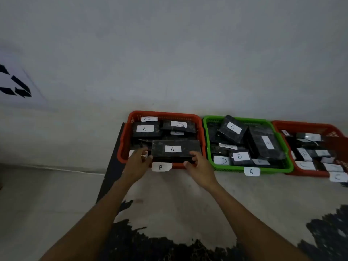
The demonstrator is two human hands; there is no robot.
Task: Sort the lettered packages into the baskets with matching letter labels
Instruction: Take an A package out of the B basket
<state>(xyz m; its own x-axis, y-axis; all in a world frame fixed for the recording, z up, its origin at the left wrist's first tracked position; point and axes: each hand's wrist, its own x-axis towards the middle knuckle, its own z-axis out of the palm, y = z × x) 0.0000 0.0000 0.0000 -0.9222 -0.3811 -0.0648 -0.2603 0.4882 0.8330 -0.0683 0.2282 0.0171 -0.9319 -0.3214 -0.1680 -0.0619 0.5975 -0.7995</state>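
Three baskets stand in a row against the wall. The left red basket (123, 147) carries a B label, the green middle basket (209, 140) an A label, and the right red basket (305, 126) a C label. Each holds several black packages with white letter tags, mixed. My left hand (138, 161) and my right hand (199, 165) grip the two ends of a long black package tagged A (176, 147) at the front of the B basket. Another A package (146, 129) lies at that basket's back left.
A grey wall rises right behind the baskets. The baskets sit on a pale worn surface with dark patches (169, 245) near me. A dark board edge (113, 166) runs along the left of the B basket. A white sheet with black marks (17, 87) lies at far left.
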